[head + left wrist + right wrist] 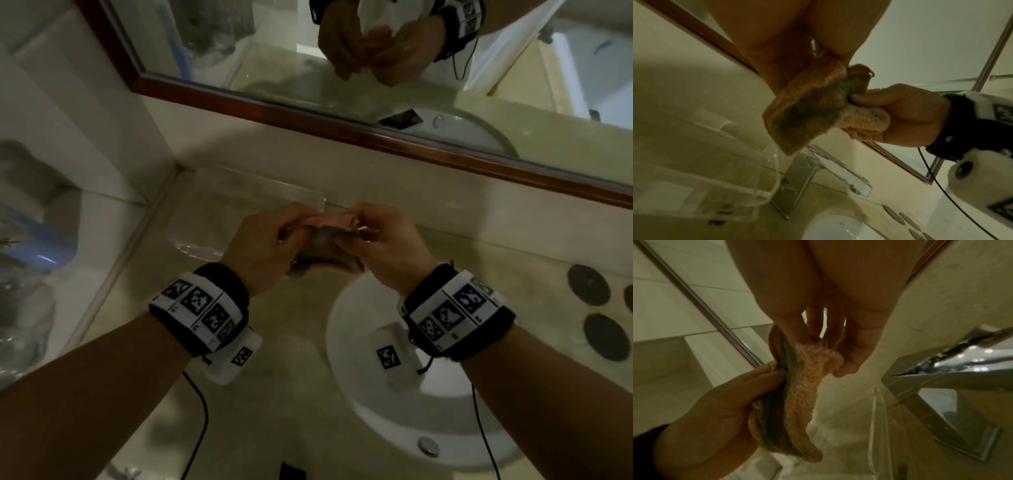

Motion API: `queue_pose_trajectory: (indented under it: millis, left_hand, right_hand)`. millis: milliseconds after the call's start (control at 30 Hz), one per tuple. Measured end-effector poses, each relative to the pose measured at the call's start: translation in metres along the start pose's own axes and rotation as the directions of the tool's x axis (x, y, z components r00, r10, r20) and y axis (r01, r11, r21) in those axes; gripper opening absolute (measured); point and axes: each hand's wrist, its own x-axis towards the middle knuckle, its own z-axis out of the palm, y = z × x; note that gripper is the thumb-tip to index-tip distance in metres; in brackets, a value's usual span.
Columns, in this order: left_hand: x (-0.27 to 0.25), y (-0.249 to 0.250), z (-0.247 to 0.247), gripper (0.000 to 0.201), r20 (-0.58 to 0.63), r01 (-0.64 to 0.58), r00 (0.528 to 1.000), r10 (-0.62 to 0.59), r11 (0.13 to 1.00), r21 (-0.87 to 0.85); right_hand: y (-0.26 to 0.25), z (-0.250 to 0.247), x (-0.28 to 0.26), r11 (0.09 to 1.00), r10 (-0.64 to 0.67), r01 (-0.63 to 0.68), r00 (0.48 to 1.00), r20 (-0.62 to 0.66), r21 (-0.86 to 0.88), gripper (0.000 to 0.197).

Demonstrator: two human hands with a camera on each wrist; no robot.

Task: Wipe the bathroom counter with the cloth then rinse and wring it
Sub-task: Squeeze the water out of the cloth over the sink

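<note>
Cloth [323, 245] held up over desk [281, 342].
Gripped by left hand [260, 250] and right hand [387, 246], bunched between them, near sink [376, 404].

cloth [813, 110]: peachy pink knit, with a murky grey-green patch in the middle
desk [284, 342]: pale beige, kinda marbled
sink [383, 418]: plain white
mirror frame [308, 118]: dark reddish brown wood
wristbands [205, 308]: black, with white strips of black-and-white square codes
coasters [587, 284]: dark grey rounds
faucet [937, 386]: shiny chrome
</note>
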Motion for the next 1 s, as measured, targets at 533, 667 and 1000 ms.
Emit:
queue_pose_trajectory:
  millis: [533,667,1000]
  left_hand:
    - [0.029,-0.059,-0.057,0.015,-0.049,0.096,0.994,-0.094,0.995,0.026]
    - [0.031,-0.062,-0.062,0.009,0.035,0.138,0.990,-0.134,0.983,-0.118]
    - [0.049,-0.073,-0.075,0.007,-0.115,0.087,0.991,-0.070,0.985,0.148]
  right_hand:
    - [-0.020,0.035,0.053,0.974,0.112,-0.081,0.984,0.141,-0.210,0.026]
    - [-0.020,0.037,0.057,0.965,0.133,-0.110,0.988,0.083,-0.237,0.006]
    - [-0.020,0.048,0.081,0.867,0.020,-0.018,1.000,-0.001,-0.498,0.012]
